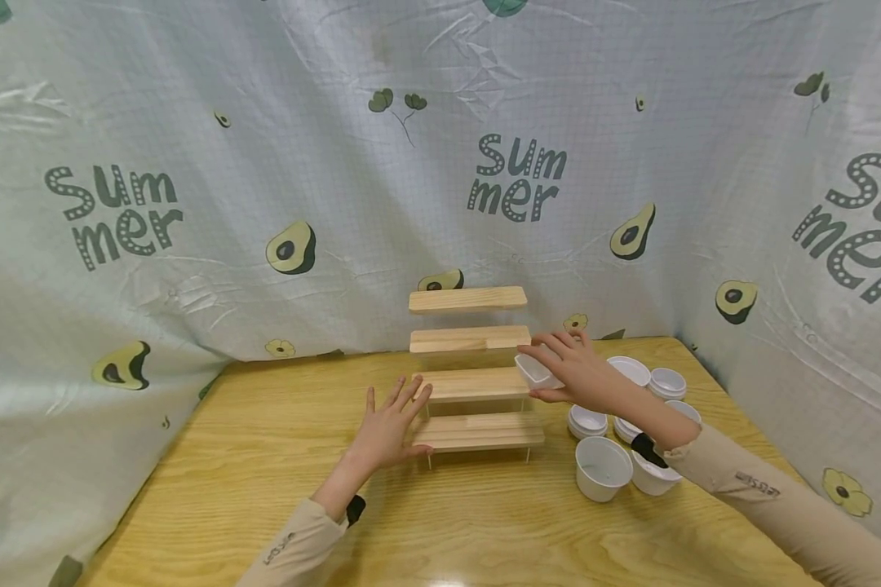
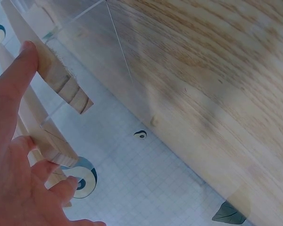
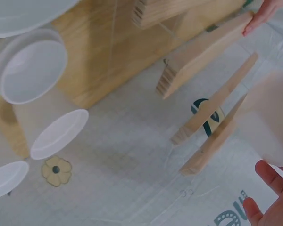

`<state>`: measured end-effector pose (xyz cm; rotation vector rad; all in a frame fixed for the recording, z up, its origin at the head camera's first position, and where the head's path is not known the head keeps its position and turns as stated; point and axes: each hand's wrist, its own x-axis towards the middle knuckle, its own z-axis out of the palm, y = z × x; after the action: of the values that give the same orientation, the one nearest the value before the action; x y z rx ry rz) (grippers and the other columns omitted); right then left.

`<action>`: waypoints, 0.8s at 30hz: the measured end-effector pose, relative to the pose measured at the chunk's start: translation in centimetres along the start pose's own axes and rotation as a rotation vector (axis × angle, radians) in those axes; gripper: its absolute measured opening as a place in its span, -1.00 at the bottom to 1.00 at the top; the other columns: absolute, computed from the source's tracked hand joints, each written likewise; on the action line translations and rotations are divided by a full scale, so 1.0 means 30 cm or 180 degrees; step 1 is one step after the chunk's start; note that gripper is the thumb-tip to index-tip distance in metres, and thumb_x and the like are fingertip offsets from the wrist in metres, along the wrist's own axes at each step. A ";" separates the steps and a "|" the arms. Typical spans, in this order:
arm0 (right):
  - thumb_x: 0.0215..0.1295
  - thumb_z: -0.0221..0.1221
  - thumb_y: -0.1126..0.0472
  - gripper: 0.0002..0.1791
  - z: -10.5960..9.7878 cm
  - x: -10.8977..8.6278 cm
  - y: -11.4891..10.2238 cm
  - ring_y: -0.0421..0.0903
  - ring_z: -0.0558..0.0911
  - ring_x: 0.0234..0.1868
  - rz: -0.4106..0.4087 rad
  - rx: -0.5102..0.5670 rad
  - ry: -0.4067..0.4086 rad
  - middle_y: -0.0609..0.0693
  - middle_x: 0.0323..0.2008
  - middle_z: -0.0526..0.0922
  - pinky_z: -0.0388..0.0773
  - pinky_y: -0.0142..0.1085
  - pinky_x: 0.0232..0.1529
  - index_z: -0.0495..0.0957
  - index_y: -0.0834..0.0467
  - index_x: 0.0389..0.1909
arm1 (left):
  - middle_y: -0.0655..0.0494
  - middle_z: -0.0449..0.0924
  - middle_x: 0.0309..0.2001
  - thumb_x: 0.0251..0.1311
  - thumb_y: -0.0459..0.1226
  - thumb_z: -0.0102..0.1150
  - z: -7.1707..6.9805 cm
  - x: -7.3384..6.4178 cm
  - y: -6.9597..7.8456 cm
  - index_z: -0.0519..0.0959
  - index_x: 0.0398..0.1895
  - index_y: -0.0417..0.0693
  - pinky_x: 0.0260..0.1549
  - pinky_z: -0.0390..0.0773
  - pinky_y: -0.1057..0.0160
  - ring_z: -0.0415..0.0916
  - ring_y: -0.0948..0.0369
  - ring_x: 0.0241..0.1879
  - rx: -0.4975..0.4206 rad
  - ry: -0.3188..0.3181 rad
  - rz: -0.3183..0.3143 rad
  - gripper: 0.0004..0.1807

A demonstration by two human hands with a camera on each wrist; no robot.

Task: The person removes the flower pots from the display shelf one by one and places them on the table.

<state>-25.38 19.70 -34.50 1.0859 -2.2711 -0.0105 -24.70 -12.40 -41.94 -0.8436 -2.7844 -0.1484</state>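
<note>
A tiered wooden display rack (image 1: 477,432) with clear supports stands at the middle of the table. At its left end, my left hand (image 1: 382,436) has its fingers spread; in the left wrist view the thumb touches one board (image 2: 61,80) and the fingertips reach another board (image 2: 47,141). My right hand (image 1: 583,375) holds a small translucent white plastic container (image 1: 532,372) by its sides, over the right end of the rack's second step from the bottom. From the right wrist, that container (image 3: 269,120) shows blurred beside the fingers, apart from the boards.
To the right of the rack stand several white plastic tubs, among them a deep round tub (image 1: 602,469) at the front and a wide tub (image 1: 629,371) at the back. A printed cloth (image 1: 338,179) hangs behind and around the wooden table (image 1: 242,473).
</note>
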 end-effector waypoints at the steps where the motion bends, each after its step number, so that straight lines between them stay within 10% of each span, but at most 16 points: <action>1: -0.04 0.22 -0.15 -0.32 -0.005 -0.012 0.001 0.00 0.37 -0.04 0.0014 -0.0005 0.0005 0.01 -0.05 0.45 0.23 0.00 -0.11 0.37 0.05 0.12 | 0.02 -0.03 0.39 -0.16 0.21 0.18 0.001 0.001 -0.001 0.04 0.37 0.03 0.11 -0.06 -0.40 -0.08 -0.04 0.37 0.0007 0.0006 0.0001 0.01; 24: 0.03 0.17 -0.18 -0.38 -0.058 -0.291 0.031 0.00 0.35 -0.05 0.0471 -0.0023 -0.0040 0.05 -0.08 0.46 0.20 0.03 -0.14 0.40 0.07 0.07 | 0.02 -0.03 0.39 -0.16 0.21 0.17 0.013 -0.001 -0.006 0.04 0.36 0.03 0.11 -0.05 -0.41 -0.07 -0.05 0.37 0.0006 0.0057 0.0033 0.01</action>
<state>-20.96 26.92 -37.43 0.9139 -2.3556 0.0345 -24.84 -12.50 -42.34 -0.8519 -2.7628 -0.1509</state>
